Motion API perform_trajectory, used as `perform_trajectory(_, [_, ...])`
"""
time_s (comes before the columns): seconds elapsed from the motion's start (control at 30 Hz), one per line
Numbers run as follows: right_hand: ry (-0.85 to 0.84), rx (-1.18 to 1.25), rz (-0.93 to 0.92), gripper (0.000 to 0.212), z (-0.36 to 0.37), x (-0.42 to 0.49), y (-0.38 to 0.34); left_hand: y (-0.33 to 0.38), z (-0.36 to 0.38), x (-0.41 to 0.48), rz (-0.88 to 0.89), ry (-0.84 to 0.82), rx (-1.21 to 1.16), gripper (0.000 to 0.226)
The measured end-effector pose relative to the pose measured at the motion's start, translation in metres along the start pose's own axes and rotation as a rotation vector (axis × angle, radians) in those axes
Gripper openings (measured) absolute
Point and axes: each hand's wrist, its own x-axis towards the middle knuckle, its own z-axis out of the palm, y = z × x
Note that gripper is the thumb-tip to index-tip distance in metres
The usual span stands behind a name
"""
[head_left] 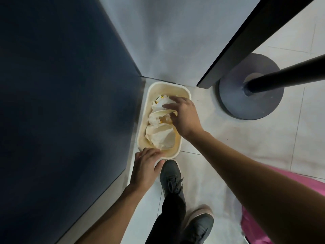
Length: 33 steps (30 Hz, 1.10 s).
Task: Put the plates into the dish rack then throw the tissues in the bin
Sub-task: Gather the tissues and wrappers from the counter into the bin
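- Left hand (144, 166) reaches down to the near rim of the bin (184, 92). Its grip clamps the rim: fingers curled over the edge, thumb on the outside wall.
- Right hand (184, 117) is extended over the bin opening, palm down, fingers spread and bent toward the contents.
- Tissues (161, 136) lie crumpled inside the bin, filling most of it. The top one sits right under the right fingertips, between index and thumb.
- Right grip: can't tell if it pinches that top tissue or only touches it.
- Bin stands on the floor (198, 173) in a corner, against a dark panel (61, 103). A grey shoe (170, 175) touches its near wall.
- Bin bottom hidden by tissues; yellow bits inside too small to identify.
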Motion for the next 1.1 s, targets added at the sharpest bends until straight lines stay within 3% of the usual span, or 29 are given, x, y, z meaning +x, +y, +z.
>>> perform_trajectory(0.13, [-0.154,-0.126,0.043,0.062,0.005,-0.013,0.002,0.002,-0.004,-0.001,-0.008,-0.024,-0.014,0.022])
perform_trajectory(0.33, [-0.255,-0.123,0.038,0.057,-0.018,-0.064,0.009,0.017,-0.026,-0.011,-0.042,-0.043,-0.08,0.03])
perform_trajectory(0.6, [-0.223,-0.014,0.078,0.047,-0.073,-0.135,-0.02,0.059,-0.081,-0.04,-0.257,0.004,-0.287,0.016])
perform_trajectory(0.77, [-0.188,0.031,0.061,0.04,-0.118,-0.183,-0.054,0.103,-0.128,-0.07,-0.217,0.03,-0.321,0.01])
perform_trajectory(1.1, [-0.159,0.15,0.031,0.038,-0.216,-0.303,-0.136,0.202,-0.23,-0.164,-0.183,0.058,-0.337,0.02])
